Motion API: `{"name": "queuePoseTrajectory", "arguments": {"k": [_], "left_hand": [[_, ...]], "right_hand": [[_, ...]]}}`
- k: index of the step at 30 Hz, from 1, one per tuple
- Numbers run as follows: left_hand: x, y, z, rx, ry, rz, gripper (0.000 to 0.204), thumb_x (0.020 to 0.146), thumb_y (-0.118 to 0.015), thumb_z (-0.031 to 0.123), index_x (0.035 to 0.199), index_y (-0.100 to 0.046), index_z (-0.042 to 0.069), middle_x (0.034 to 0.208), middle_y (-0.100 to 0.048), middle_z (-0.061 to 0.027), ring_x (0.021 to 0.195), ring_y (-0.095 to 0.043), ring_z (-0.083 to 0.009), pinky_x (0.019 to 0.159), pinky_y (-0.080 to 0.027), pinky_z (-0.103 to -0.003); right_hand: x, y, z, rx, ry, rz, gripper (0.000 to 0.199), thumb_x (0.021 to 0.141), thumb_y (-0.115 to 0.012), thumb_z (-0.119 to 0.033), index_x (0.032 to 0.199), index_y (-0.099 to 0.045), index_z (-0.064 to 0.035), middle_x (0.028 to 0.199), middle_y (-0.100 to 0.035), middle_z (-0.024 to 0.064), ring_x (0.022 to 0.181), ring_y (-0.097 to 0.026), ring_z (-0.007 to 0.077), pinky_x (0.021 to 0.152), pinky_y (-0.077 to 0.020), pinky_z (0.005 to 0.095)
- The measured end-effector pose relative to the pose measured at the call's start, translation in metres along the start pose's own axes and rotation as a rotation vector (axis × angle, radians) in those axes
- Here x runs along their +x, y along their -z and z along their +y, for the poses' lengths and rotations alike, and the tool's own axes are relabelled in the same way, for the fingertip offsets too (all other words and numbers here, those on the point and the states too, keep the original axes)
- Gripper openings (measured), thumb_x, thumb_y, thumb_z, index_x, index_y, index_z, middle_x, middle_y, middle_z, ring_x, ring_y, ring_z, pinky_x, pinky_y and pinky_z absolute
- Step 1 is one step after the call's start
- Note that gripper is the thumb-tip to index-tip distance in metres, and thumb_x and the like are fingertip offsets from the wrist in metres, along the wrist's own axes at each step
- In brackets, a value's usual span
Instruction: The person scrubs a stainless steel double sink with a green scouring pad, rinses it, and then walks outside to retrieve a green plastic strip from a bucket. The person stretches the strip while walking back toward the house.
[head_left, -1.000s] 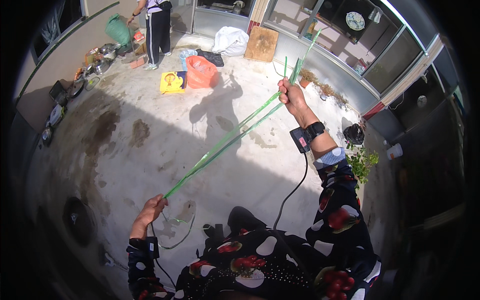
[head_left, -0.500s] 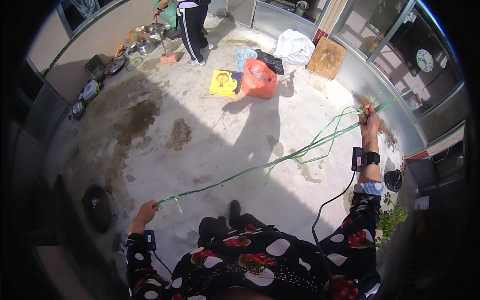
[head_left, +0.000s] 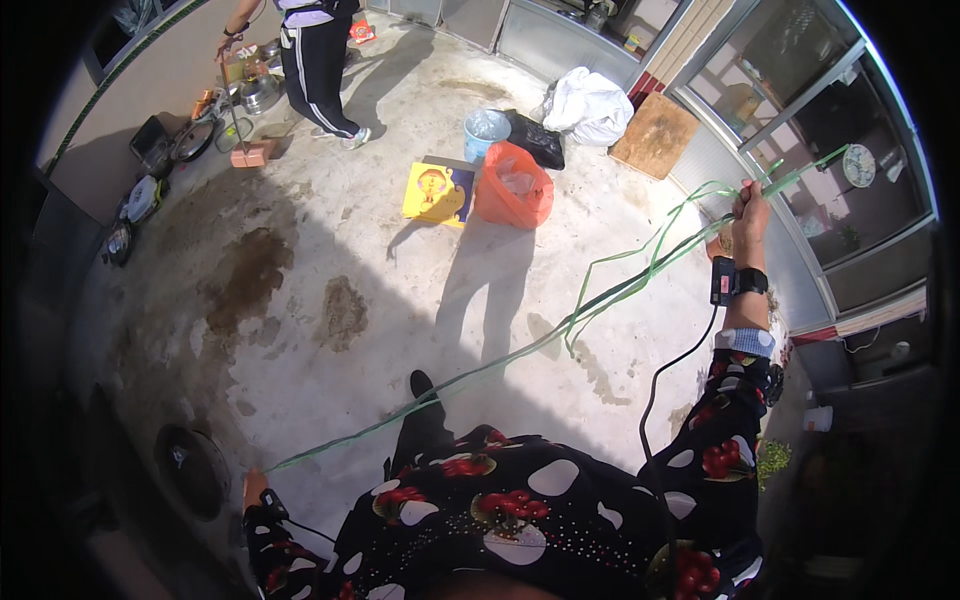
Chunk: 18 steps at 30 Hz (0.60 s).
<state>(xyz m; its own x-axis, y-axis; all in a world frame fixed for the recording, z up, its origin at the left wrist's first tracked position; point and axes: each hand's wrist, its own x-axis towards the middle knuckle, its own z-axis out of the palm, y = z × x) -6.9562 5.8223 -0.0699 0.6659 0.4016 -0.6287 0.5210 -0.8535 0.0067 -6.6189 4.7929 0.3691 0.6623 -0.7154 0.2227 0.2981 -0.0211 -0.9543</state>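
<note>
Two hands stretching green strap [head_left: 520, 345] taut above concrete floor [head_left: 330, 230]: right hand [head_left: 750, 205] gripping bunched loops overhead, left hand [head_left: 253, 490] pinching low end. Likely risking slippage, slack loops snagging.

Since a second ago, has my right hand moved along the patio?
Yes. The right hand, gripping the green strips, has swung out to the right, away from the orange bag and toward the glass doors.
</note>
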Motion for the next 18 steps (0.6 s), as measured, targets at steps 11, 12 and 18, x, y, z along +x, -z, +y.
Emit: {"name": "queuePoseTrajectory", "arguments": {"k": [11,12,18], "left_hand": [[0.163,0.187,0.195,0.103,-0.232,0.236,0.030,0.078,-0.054,0.030,0.089,-0.062,0.004,0.091,-0.061,-0.0208,0.090,-0.056,-0.0403,0.078,-0.045,-0.046],[0.168,0.210,0.221,-0.019,-0.167,0.237,0.029,0.079,-0.054,0.030,0.089,-0.062,0.004,0.090,-0.061,-0.0207,0.089,-0.056,-0.0402,0.078,-0.045,-0.045],[0.159,0.299,0.291,-0.681,-0.148,0.053,0.030,0.081,-0.050,0.028,0.079,-0.063,0.000,0.075,-0.064,-0.0147,0.075,-0.063,-0.0286,0.071,-0.048,-0.037]], "right_hand": [[0.129,-0.074,0.073,0.077,-0.131,-0.075,0.020,0.092,-0.052,-0.027,0.084,-0.056,-0.0089,0.062,-0.040,-0.0061,0.054,-0.033,0.0031,0.047,-0.0252,0.0185],[0.141,-0.091,0.075,0.072,-0.154,-0.006,0.020,0.092,-0.051,-0.026,0.085,-0.056,-0.0086,0.063,-0.041,-0.0059,0.055,-0.034,0.0033,0.047,-0.0259,0.0182],[0.213,-0.250,0.105,0.167,-0.131,-0.206,0.022,0.095,-0.044,-0.027,0.089,-0.053,-0.0083,0.063,-0.040,-0.0044,0.053,-0.032,0.0047,0.047,-0.0266,0.0188]]}}
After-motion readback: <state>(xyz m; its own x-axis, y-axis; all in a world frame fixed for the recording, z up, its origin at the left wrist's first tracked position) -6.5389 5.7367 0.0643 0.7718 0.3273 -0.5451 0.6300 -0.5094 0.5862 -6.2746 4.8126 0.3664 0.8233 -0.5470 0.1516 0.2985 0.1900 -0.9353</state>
